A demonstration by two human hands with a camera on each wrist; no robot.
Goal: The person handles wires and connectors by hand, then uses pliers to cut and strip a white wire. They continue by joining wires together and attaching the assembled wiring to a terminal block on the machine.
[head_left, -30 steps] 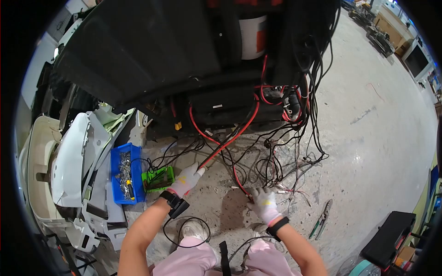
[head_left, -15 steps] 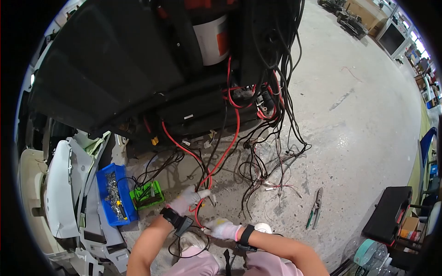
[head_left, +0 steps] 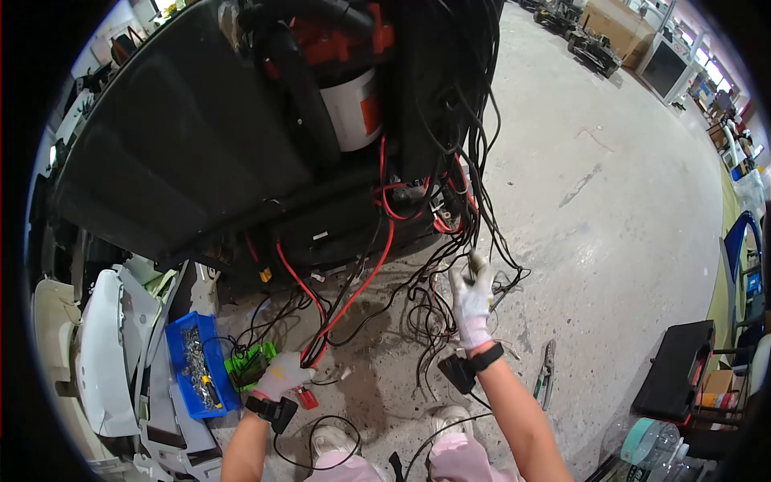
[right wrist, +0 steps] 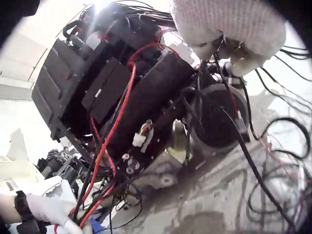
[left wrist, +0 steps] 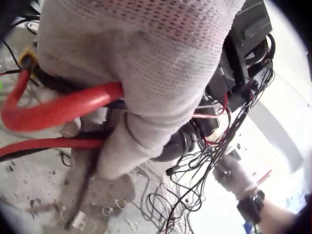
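Observation:
My gloved left hand (head_left: 281, 376) grips red cables (head_left: 356, 297) together with black ones, low in front of a large black machine part (head_left: 185, 145). In the left wrist view a thick red cable (left wrist: 63, 109) bends out from the curled fingers. A small red piece (head_left: 306, 398) hangs just below this hand. My gloved right hand (head_left: 474, 301) is raised at the hanging bundle of thin black wires (head_left: 482, 189). Seen from the right wrist, its fingers (right wrist: 246, 66) curl around black wire (right wrist: 218, 70) close to the machine.
A blue bin (head_left: 173, 361) of small metal parts and a green tray (head_left: 235, 369) stand at the left, beside white panels (head_left: 108, 341). Pliers (head_left: 546, 373) lie on the floor at the right, near a black case (head_left: 675, 365). Loose wires (head_left: 430, 317) sprawl across the floor.
The right hand first held a red cable's end low down, brought it over beside the left hand, then moved up and right to the black wires. The left hand keeps holding the cables.

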